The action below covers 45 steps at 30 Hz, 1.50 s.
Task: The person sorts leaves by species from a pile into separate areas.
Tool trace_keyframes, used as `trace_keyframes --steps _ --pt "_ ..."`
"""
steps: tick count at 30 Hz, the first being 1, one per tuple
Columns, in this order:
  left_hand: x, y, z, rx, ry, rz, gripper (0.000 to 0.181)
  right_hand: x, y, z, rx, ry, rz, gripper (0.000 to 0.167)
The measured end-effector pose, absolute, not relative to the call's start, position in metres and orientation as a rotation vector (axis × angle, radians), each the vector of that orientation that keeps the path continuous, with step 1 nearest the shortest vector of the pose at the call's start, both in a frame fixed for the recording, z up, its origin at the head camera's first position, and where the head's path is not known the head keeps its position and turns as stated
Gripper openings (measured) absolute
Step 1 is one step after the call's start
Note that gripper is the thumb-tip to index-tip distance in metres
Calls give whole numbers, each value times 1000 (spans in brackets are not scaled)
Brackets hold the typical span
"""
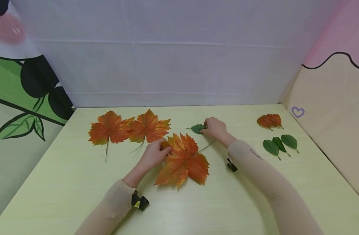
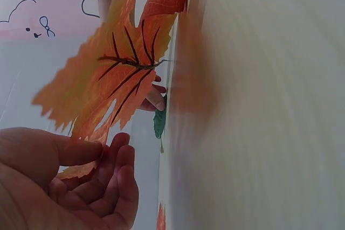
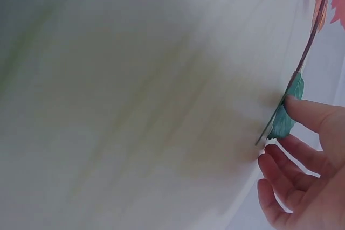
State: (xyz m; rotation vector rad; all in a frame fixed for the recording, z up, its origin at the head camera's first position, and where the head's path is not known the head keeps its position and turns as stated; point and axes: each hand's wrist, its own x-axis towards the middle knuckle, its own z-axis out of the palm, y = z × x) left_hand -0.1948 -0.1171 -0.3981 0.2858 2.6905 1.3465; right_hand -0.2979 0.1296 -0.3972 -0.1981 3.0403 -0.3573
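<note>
An orange maple leaf point(image 1: 183, 160) is tilted up off the table, its stem pointing to the far right. My left hand point(image 1: 154, 153) pinches one lobe of it; in the left wrist view, thumb and fingers point(image 2: 125, 157) close on the leaf's edge. Just beyond, my right hand point(image 1: 216, 129) pinches a small green leaf point(image 1: 197, 128) by its right end, with the stem pointing left. In the right wrist view, the thumb lies against that green leaf point(image 3: 285, 114), and the maple stem point(image 3: 310, 39) passes in front of it.
Two more orange maple leaves, one at the left point(image 1: 107, 129) and one beside it point(image 1: 148, 126), lie with edges meeting. At the right are several small reddish-orange leaves point(image 1: 269, 121) in an overlapping row, with three green leaves point(image 1: 271, 147) nearer. A pale cloth wall point(image 1: 179, 71) rises behind the table.
</note>
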Motion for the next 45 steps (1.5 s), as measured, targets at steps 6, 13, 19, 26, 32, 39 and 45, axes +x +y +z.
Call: trace_keyframes --steps 6,13,19,26,32,39,45 --pt "-197 -118 -402 226 2679 1347 33 -299 133 -400 -174 3042 -414 35" --pt "-199 -120 -407 156 2568 1393 29 -295 136 -398 -203 3042 -502 20" --pt "-198 -122 -410 134 2465 1377 72 -290 142 -392 -180 3032 -610 17" --pt "-196 -118 -409 181 2407 1357 87 -283 155 -384 -177 3018 -743 20" --pt "-196 -116 -408 179 2422 1318 79 -278 170 -380 -198 3036 -807 20" --pt "-197 -118 -410 206 2450 1299 78 -270 194 -374 -176 3035 -873 22" --pt "-196 -116 -409 238 2461 1300 34 -261 212 -373 -155 3021 -938 24"
